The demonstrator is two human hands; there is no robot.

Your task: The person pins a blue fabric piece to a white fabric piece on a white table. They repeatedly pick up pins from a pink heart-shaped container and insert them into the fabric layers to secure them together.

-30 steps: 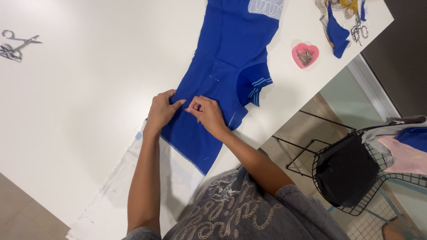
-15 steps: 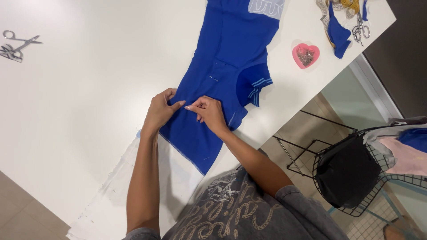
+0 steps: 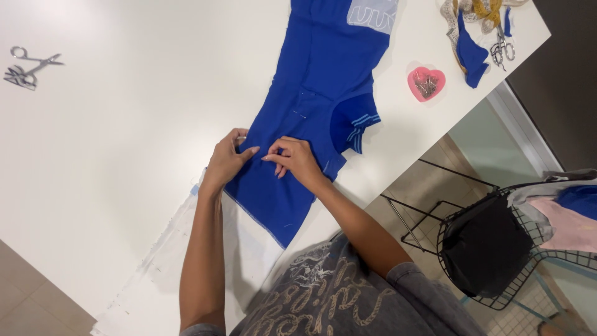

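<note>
Blue fabric (image 3: 311, 106) lies flat on white bench (image 3: 124, 155); left hand (image 3: 227, 158) presses its edge, grip flat and wide, right hand (image 3: 297, 158) pinches narrow at the seam, likely pinning step; next pin wants layers aligned; heart pin dish (image 3: 426, 83) well apart

The blue garment (image 3: 323, 93) is cut off by the top edge; whatever is pinched under the right hand (image 3: 295, 160) is hidden.
</note>
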